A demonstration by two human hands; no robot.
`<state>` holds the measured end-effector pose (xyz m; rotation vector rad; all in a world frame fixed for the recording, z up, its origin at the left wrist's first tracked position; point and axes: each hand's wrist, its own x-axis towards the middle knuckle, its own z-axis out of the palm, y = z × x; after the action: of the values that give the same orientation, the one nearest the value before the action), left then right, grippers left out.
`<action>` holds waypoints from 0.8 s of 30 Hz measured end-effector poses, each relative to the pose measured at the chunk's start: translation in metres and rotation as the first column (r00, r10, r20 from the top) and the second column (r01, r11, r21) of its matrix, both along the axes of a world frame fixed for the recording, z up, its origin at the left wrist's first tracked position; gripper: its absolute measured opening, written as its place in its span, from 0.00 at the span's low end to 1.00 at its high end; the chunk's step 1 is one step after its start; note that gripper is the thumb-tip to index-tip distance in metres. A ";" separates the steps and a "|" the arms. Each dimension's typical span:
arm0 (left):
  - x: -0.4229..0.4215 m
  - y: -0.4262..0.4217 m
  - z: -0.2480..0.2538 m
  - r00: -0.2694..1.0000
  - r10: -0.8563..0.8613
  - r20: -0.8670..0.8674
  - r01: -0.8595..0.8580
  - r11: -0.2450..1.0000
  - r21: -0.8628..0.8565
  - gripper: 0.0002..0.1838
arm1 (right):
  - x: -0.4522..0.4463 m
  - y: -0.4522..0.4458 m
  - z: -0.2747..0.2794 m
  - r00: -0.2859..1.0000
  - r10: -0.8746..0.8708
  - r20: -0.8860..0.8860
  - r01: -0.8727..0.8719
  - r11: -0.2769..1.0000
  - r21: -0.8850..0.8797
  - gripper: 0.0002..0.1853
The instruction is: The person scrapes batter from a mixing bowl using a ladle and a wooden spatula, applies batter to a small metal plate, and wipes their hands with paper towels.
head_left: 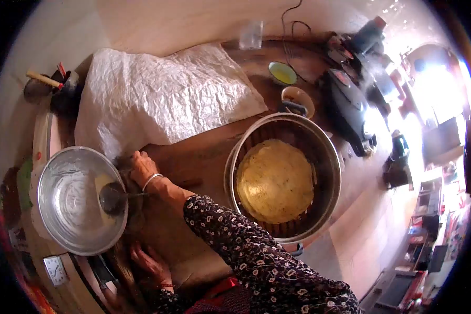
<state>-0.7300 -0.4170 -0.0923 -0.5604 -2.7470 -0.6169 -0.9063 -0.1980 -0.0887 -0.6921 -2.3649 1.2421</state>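
- Right sleeve (246, 246): dark, near black, scattered with small pale flowers; from where I stand, its cuff ends partway along the forearm.
- Right hand (143, 170): bare, with a plain, pale, shiny bracelet (152, 182) circling the wrist.
- Left hand (150, 264): bare, a thin reddish band (166, 286) around the wrist.
- Left sleeve (170, 302): the same dark floral print, mostly in shadow.
- Red cloth (222, 298) at the front of the body: bright along one edge, darker and patterned below.
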 end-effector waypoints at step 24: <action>-0.007 -0.034 -0.027 0.987 -0.138 0.076 0.106 0.940 0.323 0.17 | 0.422 0.048 0.241 0.927 0.152 -0.342 -0.120 0.986 0.112 0.05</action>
<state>-0.7369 -0.4507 -0.1196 -0.6399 -2.6335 -1.1203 -0.4844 -0.1498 0.1520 -0.2533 -2.1810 1.1920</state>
